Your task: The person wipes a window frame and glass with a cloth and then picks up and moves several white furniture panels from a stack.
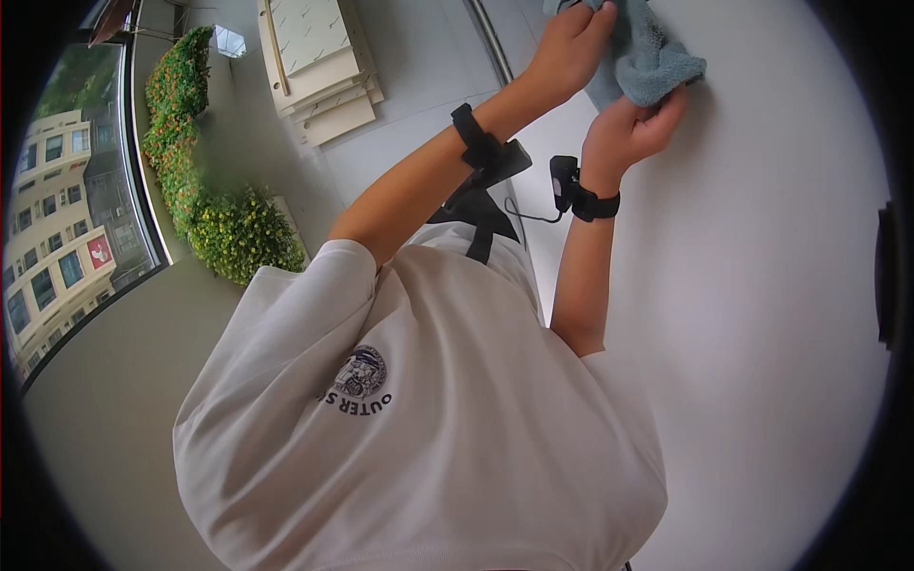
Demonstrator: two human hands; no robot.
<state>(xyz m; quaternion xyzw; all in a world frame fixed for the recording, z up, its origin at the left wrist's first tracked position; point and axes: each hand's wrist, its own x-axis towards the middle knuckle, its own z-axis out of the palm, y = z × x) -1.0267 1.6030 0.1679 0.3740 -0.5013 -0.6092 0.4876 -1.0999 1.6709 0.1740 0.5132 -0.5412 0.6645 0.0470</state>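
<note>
A blue-grey terry cloth (643, 53) hangs bunched between my two hands at the top of the view. My left hand (571, 53) pinches its upper part, with the fingers curled and partly hidden by the fabric. Lower down, my right hand (630, 132) grips the cloth's lower end between thumb and fingers. Just beside it is a smooth white wall (750, 250), on which a soft shadow falls near the cloth. Whether the cloth touches the wall I cannot tell. Each wrist wears a black strap with a small box.
A stack of pale boards (321, 64) lies on the grey tiled floor (421, 43) to the left. Beyond it, flowering plants (243, 232) line a window (78, 214). A metal rail (493, 39) runs along the floor by the wall. A dark object (885, 275) sits at the right rim.
</note>
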